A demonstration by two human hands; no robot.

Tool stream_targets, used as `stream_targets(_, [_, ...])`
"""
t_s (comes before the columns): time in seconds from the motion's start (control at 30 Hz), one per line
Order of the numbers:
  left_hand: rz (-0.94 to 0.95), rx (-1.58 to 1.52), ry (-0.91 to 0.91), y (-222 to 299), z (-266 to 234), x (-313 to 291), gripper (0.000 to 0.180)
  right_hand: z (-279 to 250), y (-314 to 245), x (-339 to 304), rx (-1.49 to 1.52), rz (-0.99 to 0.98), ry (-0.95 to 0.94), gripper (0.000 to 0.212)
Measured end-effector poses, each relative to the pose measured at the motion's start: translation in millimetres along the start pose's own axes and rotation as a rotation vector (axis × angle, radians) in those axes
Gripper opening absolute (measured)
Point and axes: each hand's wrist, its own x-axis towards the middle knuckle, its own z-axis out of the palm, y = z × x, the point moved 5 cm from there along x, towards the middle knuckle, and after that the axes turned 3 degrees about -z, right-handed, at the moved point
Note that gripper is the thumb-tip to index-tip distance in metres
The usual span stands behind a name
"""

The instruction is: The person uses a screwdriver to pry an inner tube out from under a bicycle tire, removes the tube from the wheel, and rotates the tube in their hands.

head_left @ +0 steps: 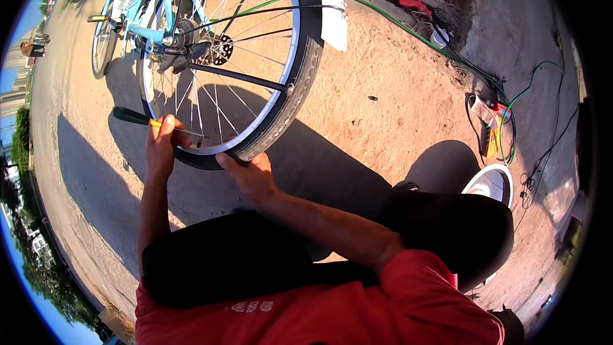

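Wheel (222,50) on the bike (153,30), work looks unfinished.
From here, left hand (162,139) grasps the screwdriver (131,115) by the wheel's lower edge; right hand (254,177) grips the tyre (311,38), whose seating I can't judge.

- We're up on the wearer's head, close above the fingers (167,124), facing down and forward!
- One wide fisheye: red shirt (300,321) nearest, behind the fingers; bicycle wheel (223,51) ahead of them.

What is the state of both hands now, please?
Left hand: closed on a green-and-yellow-handled screwdriver.
Right hand: thumb against the bicycle tire; fingers mostly hidden, so its grip cannot be told.
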Motion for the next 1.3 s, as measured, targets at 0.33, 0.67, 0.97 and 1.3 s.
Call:
stream_targets(0.33, [0.038,0.051,-0.214,20.9,17.4,-6.7,0.037,-11.3,-15.3,2.8,0.105,-0.036,0.051,0.028])
stream_targets(0.67, [0.036,-0.174,-0.220,46.1,35.1,8.7,0.039,-2.3,12.3,10.2,0.060,0.026,-0.015,0.054])
stream_targets(0.97, [0.094,-0.193,-0.306,52.0,47.9,21.4,0.035,-7.4,-9.0,13.7,-0.003,-0.089,0.041,0.039])
stream_targets(1.3, [0.093,-0.210,-0.301,60.5,55.6,22.7,0.037,-23.5,-25.3,25.9,-0.061,-0.086,0.009,0.034])
